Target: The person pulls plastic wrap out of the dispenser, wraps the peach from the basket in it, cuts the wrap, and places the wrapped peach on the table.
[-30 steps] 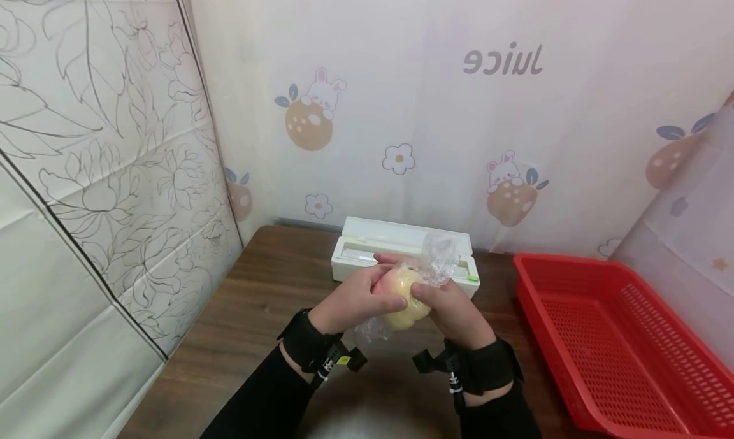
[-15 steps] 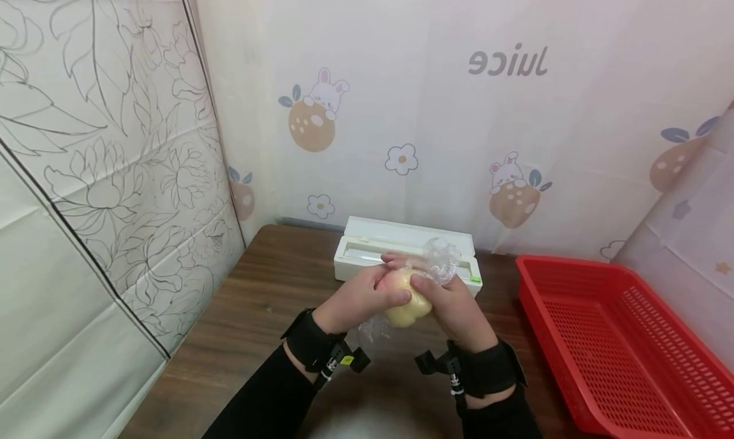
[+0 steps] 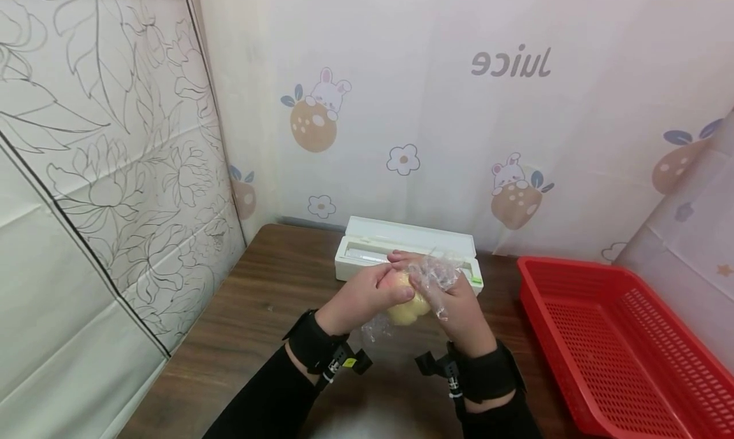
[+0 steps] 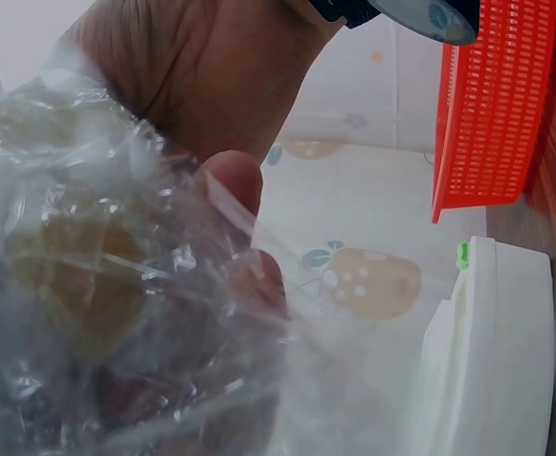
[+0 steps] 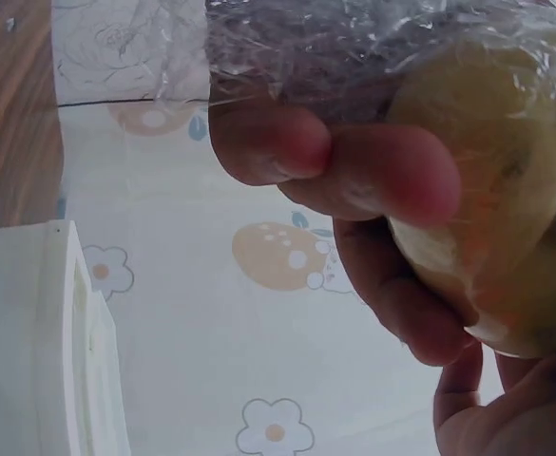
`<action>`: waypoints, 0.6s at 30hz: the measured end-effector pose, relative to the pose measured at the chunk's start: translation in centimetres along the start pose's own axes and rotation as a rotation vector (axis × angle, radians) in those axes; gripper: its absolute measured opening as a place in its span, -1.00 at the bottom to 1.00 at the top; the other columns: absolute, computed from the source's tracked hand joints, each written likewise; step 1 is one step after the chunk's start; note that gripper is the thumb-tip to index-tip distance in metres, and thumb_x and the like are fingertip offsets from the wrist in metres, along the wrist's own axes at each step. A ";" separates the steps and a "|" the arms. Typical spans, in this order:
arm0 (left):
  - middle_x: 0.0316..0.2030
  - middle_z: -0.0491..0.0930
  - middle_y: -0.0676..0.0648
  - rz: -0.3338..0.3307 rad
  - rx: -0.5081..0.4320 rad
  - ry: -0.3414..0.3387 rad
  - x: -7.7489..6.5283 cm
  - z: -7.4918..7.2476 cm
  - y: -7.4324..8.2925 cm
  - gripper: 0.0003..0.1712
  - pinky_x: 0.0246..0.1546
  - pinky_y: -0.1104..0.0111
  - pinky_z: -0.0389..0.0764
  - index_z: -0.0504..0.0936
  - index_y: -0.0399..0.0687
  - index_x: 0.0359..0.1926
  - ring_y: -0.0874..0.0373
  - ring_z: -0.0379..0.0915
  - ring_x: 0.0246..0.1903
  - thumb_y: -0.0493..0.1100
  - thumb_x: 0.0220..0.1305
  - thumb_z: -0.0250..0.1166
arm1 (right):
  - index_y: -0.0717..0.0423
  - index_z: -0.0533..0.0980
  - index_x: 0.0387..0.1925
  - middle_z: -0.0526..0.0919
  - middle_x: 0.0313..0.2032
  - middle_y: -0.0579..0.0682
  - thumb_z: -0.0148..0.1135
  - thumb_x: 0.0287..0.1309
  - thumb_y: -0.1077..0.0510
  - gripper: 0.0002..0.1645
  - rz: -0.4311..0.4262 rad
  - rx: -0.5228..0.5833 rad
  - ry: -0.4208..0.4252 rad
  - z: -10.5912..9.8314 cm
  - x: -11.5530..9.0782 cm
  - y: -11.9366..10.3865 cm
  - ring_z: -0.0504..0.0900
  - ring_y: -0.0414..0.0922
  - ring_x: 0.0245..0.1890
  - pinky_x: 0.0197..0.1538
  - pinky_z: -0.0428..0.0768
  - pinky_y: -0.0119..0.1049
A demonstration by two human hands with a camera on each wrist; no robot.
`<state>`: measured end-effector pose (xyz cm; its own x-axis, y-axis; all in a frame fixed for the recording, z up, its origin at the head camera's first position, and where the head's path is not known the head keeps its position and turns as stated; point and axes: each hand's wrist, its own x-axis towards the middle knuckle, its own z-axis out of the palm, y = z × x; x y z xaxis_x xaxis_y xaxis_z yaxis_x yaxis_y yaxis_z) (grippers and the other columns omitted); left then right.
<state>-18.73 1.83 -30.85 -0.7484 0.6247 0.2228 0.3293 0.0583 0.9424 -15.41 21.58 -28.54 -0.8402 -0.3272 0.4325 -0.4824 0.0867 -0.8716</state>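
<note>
A round yellow fruit with a pink blush sits between both hands, above the table, wrapped in clear cling film. The left hand grips it from the left, thumb across its front. From the right, the right hand holds it, with loose film crumpled over its thumb and fingers. More film hangs below on the left. Film fills much of the left wrist view, blurring the fruit. In the right wrist view, fingertips press against the wrapped fruit.
Behind the hands, a long white cling film box stands with its lid raised and a roll inside. A red plastic basket is on the right. The brown wooden table meets patterned curtains at the back and left.
The loose film end on the right has been folded down over the right thumb and the fruit. Both hands keep hold of the fruit; the view has shifted slightly.
</note>
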 end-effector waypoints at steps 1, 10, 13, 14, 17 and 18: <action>-0.15 0.66 -0.02 0.001 -0.004 -0.002 0.0 0.0 0.0 -0.20 -0.19 0.30 0.72 0.55 -0.08 0.22 0.22 0.60 -0.25 0.45 0.28 0.24 | 0.21 0.67 0.20 0.68 0.28 0.22 0.15 0.52 0.29 -0.66 -0.007 0.002 0.012 0.1 0.0 0.0 0.60 -0.03 0.40 0.43 0.51 -0.30; -0.23 0.65 0.02 0.011 -0.020 -0.011 -0.1 0.0 0.0 -0.29 -0.21 0.32 0.68 0.58 -0.02 0.14 0.24 0.57 -0.30 0.44 0.32 0.22 | 0.23 0.63 0.25 0.76 0.21 0.05 0.20 0.50 0.27 -0.62 0.010 -0.003 0.076 0.6 -0.2 -0.5 0.64 -0.08 0.35 0.36 0.57 -0.31; -0.25 0.64 0.02 0.001 -0.033 -0.021 0.0 -0.1 0.0 -0.33 -0.20 0.33 0.66 0.58 -0.03 0.13 0.24 0.55 -0.30 0.41 0.35 0.20 | 0.18 0.65 0.25 0.77 0.18 0.07 0.19 0.52 0.23 -0.64 0.019 -0.054 0.091 0.8 -0.2 -0.6 0.66 -0.12 0.31 0.31 0.61 -0.33; -0.25 0.63 0.02 -0.002 -0.035 -0.023 0.0 -0.1 0.0 -0.34 -0.20 0.34 0.65 0.57 -0.02 0.13 0.24 0.55 -0.29 0.40 0.36 0.20 | 0.15 0.66 0.24 0.78 0.17 0.06 0.20 0.53 0.21 -0.64 0.024 -0.070 0.097 0.8 -0.2 -0.6 0.67 -0.13 0.30 0.28 0.62 -0.34; -0.26 0.62 0.01 -0.003 -0.039 -0.023 0.1 -0.2 0.0 -0.38 -0.21 0.34 0.63 0.57 -0.04 0.11 0.24 0.54 -0.29 0.36 0.38 0.19 | 0.10 0.69 0.21 0.80 0.14 0.02 0.20 0.53 0.17 -0.66 0.030 -0.120 0.113 0.9 0.0 -0.7 0.69 -0.16 0.26 0.24 0.64 -0.36; -0.26 0.63 0.02 -0.005 -0.038 -0.019 0.1 -0.3 0.1 -0.39 -0.21 0.34 0.63 0.57 -0.04 0.10 0.25 0.55 -0.29 0.34 0.38 0.19 | 0.10 0.69 0.20 0.80 0.13 0.02 0.20 0.53 0.17 -0.67 0.029 -0.129 0.115 0.9 0.1 -0.7 0.69 -0.17 0.25 0.24 0.64 -0.36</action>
<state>-18.90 1.66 -30.69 -0.7387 0.6394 0.2132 0.3029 0.0323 0.9525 -14.91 20.61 -28.14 -0.8735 -0.2135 0.4374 -0.4790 0.2170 -0.8506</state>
